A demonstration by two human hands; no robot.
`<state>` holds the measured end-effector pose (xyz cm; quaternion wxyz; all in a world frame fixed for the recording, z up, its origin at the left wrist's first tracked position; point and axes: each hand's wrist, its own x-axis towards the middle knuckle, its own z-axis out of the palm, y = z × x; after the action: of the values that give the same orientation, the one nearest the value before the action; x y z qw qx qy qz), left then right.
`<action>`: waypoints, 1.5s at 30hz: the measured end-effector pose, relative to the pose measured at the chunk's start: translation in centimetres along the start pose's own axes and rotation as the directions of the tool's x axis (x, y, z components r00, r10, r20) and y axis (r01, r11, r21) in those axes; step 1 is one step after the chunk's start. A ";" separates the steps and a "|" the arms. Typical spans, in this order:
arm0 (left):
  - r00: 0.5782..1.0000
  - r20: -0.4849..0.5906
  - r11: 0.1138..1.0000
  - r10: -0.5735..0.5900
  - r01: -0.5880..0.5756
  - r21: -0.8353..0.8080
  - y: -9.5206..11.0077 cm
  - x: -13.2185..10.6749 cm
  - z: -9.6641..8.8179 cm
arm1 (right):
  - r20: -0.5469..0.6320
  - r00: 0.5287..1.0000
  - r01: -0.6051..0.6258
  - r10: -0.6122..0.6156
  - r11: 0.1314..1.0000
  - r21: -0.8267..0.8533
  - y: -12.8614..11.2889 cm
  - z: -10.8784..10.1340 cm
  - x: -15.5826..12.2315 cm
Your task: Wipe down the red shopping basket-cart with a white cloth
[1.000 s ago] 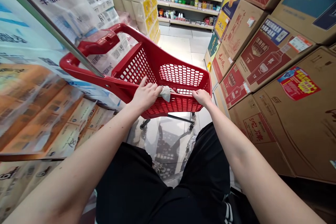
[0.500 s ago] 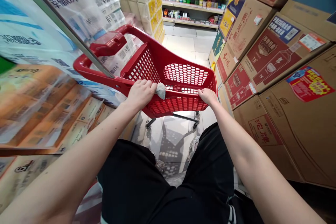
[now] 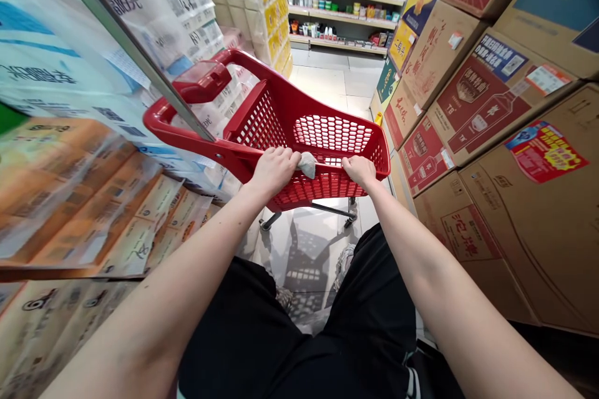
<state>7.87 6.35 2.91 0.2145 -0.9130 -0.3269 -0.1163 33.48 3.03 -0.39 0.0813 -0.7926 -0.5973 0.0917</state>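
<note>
A red plastic shopping cart stands sideways before me, its handle end to the left. My left hand is closed on the near rim and holds a crumpled pale grey cloth, which pokes out past the thumb side. Farther right on the same rim, my right hand is wrapped over the edge with its fingers curled. What lies under both palms is hidden. A metal pole slants up from the cart's side near the handle.
Stacked cardboard cartons line the right side. Packs of tissue paper are piled close on the left, with yellow-and-white packs beyond. Shelves of bottles and jars stand at the back. Tiled floor runs between.
My left hand has slid right along the rim with the cloth, and my right hand has shifted left, so they are closer together. The cart's handle end has moved slightly right.
</note>
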 end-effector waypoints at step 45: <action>0.988 -0.058 0.989 0.145 -0.146 -0.015 -6.7 -2.1 -4.3 | -0.001 0.999 -0.037 0.037 0.999 -0.026 4.2 -0.9 1.9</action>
<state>1.64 7.89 8.06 0.2230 -0.9328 -0.2519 -0.1294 38.07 3.67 -0.64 0.0691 -0.8046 -0.5836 0.0853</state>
